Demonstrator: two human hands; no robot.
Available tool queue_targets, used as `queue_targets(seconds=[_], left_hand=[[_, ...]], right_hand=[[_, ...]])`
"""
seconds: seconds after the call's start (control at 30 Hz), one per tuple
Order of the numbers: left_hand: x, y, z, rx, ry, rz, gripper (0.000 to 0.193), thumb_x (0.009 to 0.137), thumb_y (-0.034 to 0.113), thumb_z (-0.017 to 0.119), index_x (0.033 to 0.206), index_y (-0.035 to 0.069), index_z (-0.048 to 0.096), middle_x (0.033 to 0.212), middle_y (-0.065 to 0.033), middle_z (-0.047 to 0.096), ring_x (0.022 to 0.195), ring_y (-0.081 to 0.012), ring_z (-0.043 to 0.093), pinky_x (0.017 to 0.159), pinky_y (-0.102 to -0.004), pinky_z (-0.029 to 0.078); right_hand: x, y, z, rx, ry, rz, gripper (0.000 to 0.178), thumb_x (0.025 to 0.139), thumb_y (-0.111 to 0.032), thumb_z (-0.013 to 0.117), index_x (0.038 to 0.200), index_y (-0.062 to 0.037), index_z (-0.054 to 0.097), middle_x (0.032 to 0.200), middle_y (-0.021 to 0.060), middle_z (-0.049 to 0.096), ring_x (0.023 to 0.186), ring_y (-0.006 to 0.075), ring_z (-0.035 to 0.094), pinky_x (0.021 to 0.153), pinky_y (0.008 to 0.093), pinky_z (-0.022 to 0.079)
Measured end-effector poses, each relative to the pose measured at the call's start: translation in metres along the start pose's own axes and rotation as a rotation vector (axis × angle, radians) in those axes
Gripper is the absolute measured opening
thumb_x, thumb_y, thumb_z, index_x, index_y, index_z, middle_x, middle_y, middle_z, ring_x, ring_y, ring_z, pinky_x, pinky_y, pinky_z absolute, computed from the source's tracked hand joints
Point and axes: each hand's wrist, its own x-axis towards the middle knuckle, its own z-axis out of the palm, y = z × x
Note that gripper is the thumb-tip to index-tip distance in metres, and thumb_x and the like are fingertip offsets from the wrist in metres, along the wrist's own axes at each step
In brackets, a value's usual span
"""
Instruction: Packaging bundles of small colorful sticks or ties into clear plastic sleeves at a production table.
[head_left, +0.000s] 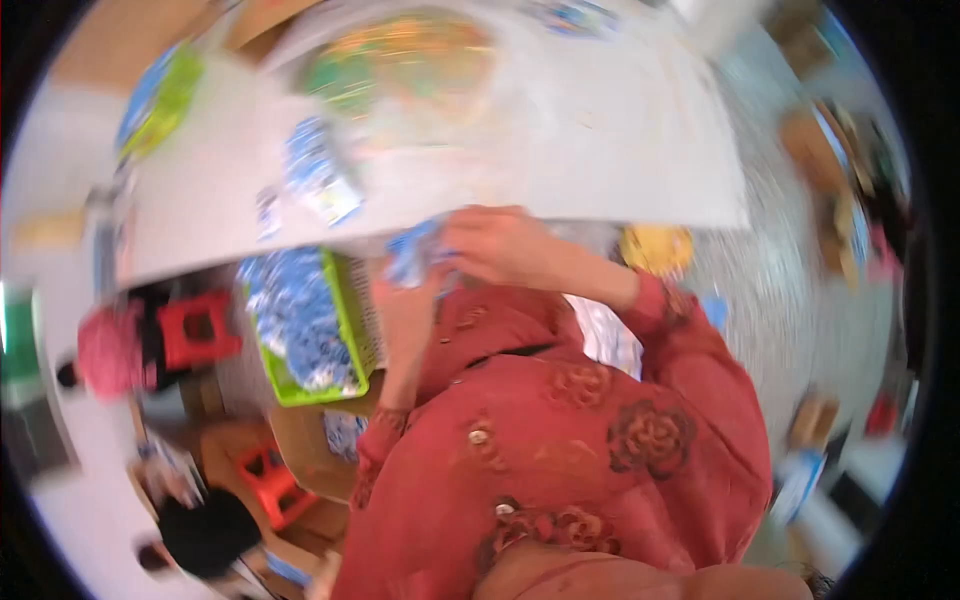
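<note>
Grey floor point(785, 310) shows beside a white table point(620, 140).

Left hand point(403, 305) holds blue packet point(412, 252) at white table's point(600, 150) near edge, right hand point(495, 243) against it; grip detail blurred. Lime-green basket point(342, 325) of blue-and-white packets point(300, 315) sits to the left.

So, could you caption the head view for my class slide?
Left hand and right hand hold a blurred blue item by the white table, a green basket of blue-white pieces at left.

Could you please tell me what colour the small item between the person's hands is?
The small item is blue with whitish patches, blurred; the head view shows it.
</note>
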Motion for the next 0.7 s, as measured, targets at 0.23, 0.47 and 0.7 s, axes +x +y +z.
queue_targets(seconds=[0.23,0.47,0.7], left_hand=[[-0.020,0.007,-0.018,-0.192,-0.110,-0.081,0.042,0.074,-0.002,0.061,0.114,-0.002,0.047,0.110,-0.0090,0.053,0.099,-0.0174,0.051,0.086,-0.0304,0.041],[-0.023,0.004,-0.046,-0.161,-0.112,-0.207,0.034,0.077,-0.003,0.058,0.109,0.000,0.048,0.109,-0.0069,0.051,0.100,-0.0159,0.050,0.085,-0.0302,0.041],[-0.020,-0.023,-0.062,-0.065,-0.134,-0.123,0.013,0.083,0.005,0.053,0.095,0.004,0.047,0.098,-0.0030,0.050,0.092,-0.0125,0.050,0.077,-0.0262,0.042]], right_hand=[[0.011,-0.027,0.025,-0.118,-0.044,0.052,0.017,0.068,-0.015,0.059,0.080,-0.0088,0.050,0.079,0.0051,0.052,0.081,0.0209,0.056,0.060,0.0305,0.049],[0.009,-0.044,0.050,-0.066,0.221,-0.003,0.012,0.068,-0.015,0.058,0.074,-0.0090,0.051,0.076,0.0042,0.052,0.078,0.0197,0.054,0.060,0.0292,0.048],[0.002,-0.067,0.055,-0.073,0.170,0.048,0.012,0.071,-0.018,0.057,0.078,-0.0079,0.055,0.083,0.0060,0.055,0.086,0.0232,0.055,0.066,0.0330,0.049]])
